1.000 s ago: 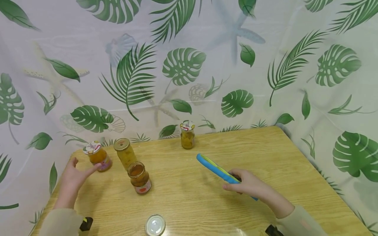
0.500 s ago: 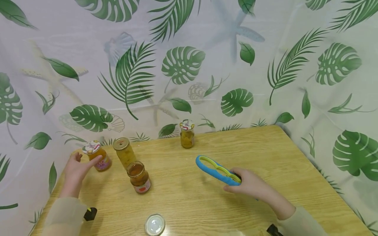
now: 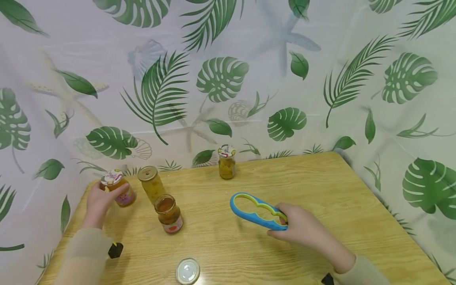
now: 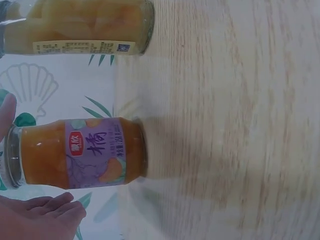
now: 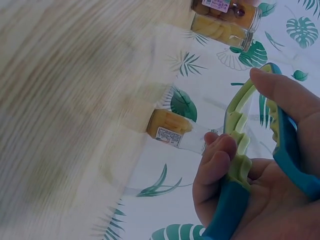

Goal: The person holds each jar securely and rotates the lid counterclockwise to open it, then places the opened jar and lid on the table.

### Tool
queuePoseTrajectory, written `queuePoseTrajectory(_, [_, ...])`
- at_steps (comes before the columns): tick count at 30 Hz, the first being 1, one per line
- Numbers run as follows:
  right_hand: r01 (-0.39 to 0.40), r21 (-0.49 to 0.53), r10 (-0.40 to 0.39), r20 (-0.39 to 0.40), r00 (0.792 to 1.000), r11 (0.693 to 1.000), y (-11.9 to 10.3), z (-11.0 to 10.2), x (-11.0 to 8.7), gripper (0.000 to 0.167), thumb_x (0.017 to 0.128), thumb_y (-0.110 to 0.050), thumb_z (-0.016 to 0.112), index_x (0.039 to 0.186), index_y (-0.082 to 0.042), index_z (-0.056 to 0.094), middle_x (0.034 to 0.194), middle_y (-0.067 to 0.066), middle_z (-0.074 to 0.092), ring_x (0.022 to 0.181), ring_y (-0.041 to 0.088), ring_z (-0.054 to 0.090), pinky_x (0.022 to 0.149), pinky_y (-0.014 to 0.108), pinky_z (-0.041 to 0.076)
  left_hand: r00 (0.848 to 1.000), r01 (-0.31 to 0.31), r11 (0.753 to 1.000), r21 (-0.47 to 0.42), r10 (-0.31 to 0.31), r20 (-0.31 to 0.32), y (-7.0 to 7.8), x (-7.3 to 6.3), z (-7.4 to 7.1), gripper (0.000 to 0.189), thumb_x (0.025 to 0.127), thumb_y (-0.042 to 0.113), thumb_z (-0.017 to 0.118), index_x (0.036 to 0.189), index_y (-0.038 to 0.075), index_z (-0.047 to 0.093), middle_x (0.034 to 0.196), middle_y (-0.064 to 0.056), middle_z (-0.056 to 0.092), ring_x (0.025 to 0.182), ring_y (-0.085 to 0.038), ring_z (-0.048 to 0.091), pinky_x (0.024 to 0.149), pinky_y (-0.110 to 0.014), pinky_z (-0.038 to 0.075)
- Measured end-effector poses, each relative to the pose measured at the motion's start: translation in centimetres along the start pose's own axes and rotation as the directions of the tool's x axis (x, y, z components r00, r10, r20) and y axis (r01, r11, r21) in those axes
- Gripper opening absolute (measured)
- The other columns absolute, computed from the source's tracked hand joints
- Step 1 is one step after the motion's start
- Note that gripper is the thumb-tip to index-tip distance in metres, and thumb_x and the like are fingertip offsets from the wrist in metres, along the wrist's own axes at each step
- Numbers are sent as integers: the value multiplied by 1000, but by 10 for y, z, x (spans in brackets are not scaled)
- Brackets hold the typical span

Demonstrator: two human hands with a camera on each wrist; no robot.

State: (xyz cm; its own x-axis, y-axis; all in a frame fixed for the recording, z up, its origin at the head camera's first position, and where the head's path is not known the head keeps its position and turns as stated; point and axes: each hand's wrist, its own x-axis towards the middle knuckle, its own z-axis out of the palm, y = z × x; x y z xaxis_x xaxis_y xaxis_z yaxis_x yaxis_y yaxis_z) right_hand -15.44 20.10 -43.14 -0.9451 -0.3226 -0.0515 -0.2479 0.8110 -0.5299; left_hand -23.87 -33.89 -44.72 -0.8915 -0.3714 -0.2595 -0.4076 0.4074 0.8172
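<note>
Holding a blue-and-green looped tool in its grip, the right hand is above the worktop; the left hand, grip wide, flanks an orange-filled jar.
That jar stands at far left beside a tall yellow jar; an uncovered jar sits nearer, a loose lid nearest, a small jar by the back edge.

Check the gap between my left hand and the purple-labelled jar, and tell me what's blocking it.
Nothing visible blocks it. The left hand is right at the purple-labelled jar, thumb and fingers on opposite sides of its lid. The taller jar and open jar stand to the right, not between.
</note>
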Motion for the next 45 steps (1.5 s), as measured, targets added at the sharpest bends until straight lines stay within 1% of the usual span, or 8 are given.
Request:
queuePoseTrajectory(7, [8, 21, -9, 15, 1000, 1000, 1, 3, -1, 41, 81, -36, 93, 93, -13, 61, 70, -5, 48, 61, 9, 44, 55, 23, 36, 997, -62, 998, 27, 63, -53, -14, 10, 7, 102, 98, 37, 76, 164, -11, 16, 173, -32, 14, 161, -51, 18, 132, -59, 21])
queuePoseTrajectory(14, [15, 10, -15, 10, 1000, 1000, 2, 4, -1, 41, 81, -36, 93, 93, -15, 60, 70, -5, 47, 61, 8, 43, 55, 22, 35, 998, -36, 997, 75, 40, -53, -19, 10, 9, 101, 100, 45, 71, 162, -14, 18, 170, -37, 21, 157, -54, 24, 130, -62, 25])
queuePoseTrajectory(16, [14, 12, -14, 11, 1000, 1000, 2, 3, -1, 41, 81, -36, 93, 93, -15, 60, 70, -5, 47, 61, 8, 43, 55, 22, 35, 997, -54, 996, 73, 58, -55, -20, 10, 10, 98, 101, 43, 71, 162, -13, 19, 169, -37, 23, 157, -53, 25, 130, -62, 25])
queuePoseTrajectory(22, [25, 11, -26, 13, 1000, 1000, 4, 4, 0, 40, 81, -35, 93, 92, -15, 60, 70, -5, 47, 61, 8, 43, 55, 22, 35, 988, -133, 989, 61, 137, -72, -20, 10, 19, 79, 104, 29, 68, 159, -12, 28, 161, -37, 40, 150, -51, 41, 127, -60, 34])
queuePoseTrajectory(27, [35, 9, -35, 8, 999, 999, 7, 5, -1, 41, 81, -35, 93, 89, -15, 59, 71, -5, 47, 62, 7, 42, 56, 22, 35, 983, -159, 985, 72, 165, -79, -19, 10, 21, 75, 104, 27, 67, 157, -12, 31, 159, -37, 42, 147, -52, 43, 126, -60, 36])
queuePoseTrajectory(31, [32, 4, -32, 5, 999, 999, 9, 7, -2, 41, 80, -35, 94, 88, -15, 58, 71, -6, 47, 62, 7, 42, 56, 22, 35, 982, -153, 983, 104, 163, -95, -20, 8, 19, 77, 101, 31, 70, 154, -13, 35, 155, -37, 46, 144, -51, 48, 123, -60, 39])
queuePoseTrajectory(37, [28, 9, -28, 5, 1000, 1000, 10, 8, -3, 41, 80, -36, 93, 88, -16, 58, 71, -6, 46, 62, 7, 41, 55, 22, 34, 976, -135, 970, 200, 165, -144, -19, 5, 18, 72, 92, 31, 75, 141, -14, 48, 143, -37, 57, 130, -50, 57, 116, -60, 47])
queuePoseTrajectory(45, [13, 7, -13, 10, 1000, 1000, 11, 8, -4, 42, 81, -38, 93, 89, -14, 59, 71, -6, 46, 62, 7, 41, 55, 22, 34, 974, -145, 962, 232, 179, -136, -20, 1, 18, 66, 88, 25, 77, 134, -16, 54, 138, -38, 59, 125, -50, 58, 112, -59, 47])
